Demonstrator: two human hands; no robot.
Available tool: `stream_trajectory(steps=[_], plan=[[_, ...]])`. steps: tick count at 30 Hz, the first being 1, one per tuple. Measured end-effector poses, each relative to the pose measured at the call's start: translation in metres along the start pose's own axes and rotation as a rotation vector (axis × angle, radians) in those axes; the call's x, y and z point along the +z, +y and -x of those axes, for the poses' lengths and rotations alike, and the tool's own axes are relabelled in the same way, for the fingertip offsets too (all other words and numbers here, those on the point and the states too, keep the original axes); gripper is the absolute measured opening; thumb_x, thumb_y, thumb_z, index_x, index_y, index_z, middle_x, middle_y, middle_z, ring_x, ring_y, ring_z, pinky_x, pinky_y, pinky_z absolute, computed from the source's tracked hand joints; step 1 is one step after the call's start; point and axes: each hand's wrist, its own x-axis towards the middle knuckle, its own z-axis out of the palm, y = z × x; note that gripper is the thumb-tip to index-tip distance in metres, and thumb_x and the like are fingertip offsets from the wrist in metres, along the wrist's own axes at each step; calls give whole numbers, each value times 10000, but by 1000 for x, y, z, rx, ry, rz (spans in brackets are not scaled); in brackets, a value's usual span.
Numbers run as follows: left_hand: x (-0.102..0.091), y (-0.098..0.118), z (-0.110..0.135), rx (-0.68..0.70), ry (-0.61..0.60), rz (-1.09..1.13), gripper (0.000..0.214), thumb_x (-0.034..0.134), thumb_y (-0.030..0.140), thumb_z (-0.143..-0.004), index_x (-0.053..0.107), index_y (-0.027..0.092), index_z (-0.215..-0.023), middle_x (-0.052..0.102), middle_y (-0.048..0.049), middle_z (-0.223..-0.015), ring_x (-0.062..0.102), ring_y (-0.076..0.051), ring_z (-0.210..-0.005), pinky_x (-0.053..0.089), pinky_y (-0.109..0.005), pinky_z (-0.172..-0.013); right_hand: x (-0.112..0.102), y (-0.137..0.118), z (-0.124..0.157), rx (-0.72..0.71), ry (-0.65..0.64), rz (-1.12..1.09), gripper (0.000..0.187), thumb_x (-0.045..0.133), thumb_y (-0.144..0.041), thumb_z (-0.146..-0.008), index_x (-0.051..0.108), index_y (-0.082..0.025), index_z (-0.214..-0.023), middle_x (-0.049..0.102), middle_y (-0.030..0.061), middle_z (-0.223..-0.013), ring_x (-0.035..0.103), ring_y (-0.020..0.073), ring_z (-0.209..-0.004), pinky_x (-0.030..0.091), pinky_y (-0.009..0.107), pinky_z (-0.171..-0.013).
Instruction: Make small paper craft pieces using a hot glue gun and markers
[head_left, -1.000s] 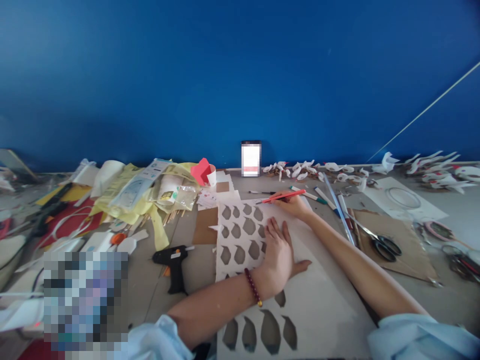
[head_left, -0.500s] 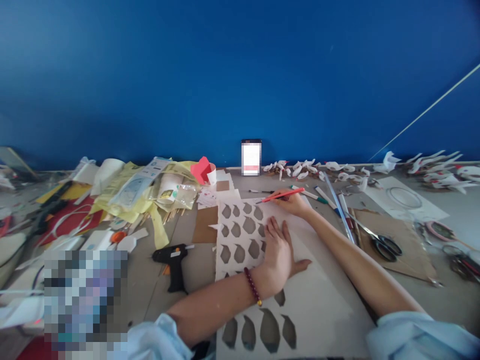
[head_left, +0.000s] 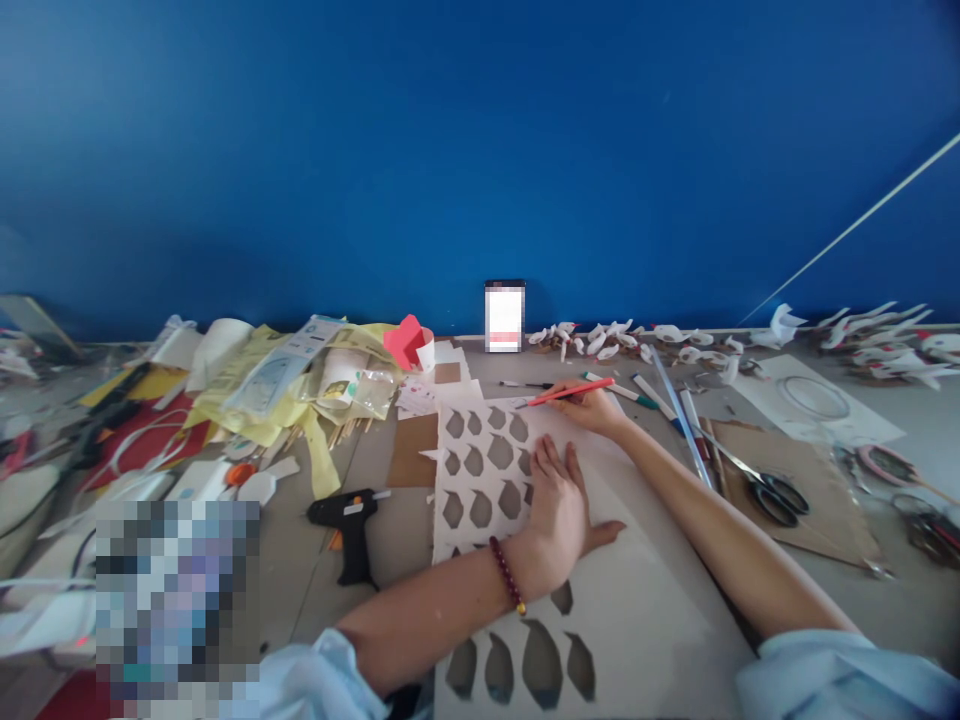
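A white sheet of board [head_left: 637, 580] lies before me, with rows of leaf-like holes cut through its left part. My left hand [head_left: 559, 505] rests flat on it, fingers stretched forward and thumb out to the right, covering some of the holes. Near the sheet's far edge, my right hand [head_left: 589, 408] grips a slim red pen-shaped tool [head_left: 577, 390]. Its thin dark tip points left, close above the row of holes farthest from me; whether it touches the board I cannot tell.
Left of the sheet lies a black glue gun [head_left: 349, 525], with yellow wrapping [head_left: 240, 405] behind it. Scissors [head_left: 776, 497] lie on brown cardboard [head_left: 810, 520] to the right, beside a metal ruler [head_left: 686, 420]. A phone [head_left: 505, 317] leans on the blue wall; several white paper birds [head_left: 675, 335] stand along it.
The whole view has shifted slightly. Both hands keep their places on the board, and the red tool has barely moved.
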Motion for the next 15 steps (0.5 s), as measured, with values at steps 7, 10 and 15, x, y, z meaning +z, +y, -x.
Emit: stream_trajectory(steps=[7, 10, 15], plan=[[2, 1, 0, -9, 8, -13, 1181, 339, 849, -624, 189, -26, -1404, 342, -334, -1374, 338, -434, -1283, 233, -547, -1039, 0, 1, 1, 14, 13, -11, 208, 591, -376, -793, 688, -217, -886, 696, 65, -898, 636, 218, -825, 521, 324, -723], [1, 1, 0, -9, 6, -4, 1179, 357, 845, -620, 196, -20, -1404, 350, -326, -1374, 338, -433, -1284, 234, -552, -1038, -1, 0, 0, 19, 16, -20, 238, 600, -389, -787, 690, -192, -885, 697, 79, -888, 634, 215, -795, 521, 318, -686], [0, 1, 1, -4, 12, -5, 1186, 361, 839, -628, 181, -45, -1398, 337, -342, -1371, 339, -436, -1281, 243, -526, -1044, -4, 4, 2, 64, 19, -62, 268, 618, -421, -768, 686, -188, -881, 689, 78, -884, 604, 179, -694, 504, 285, -598]])
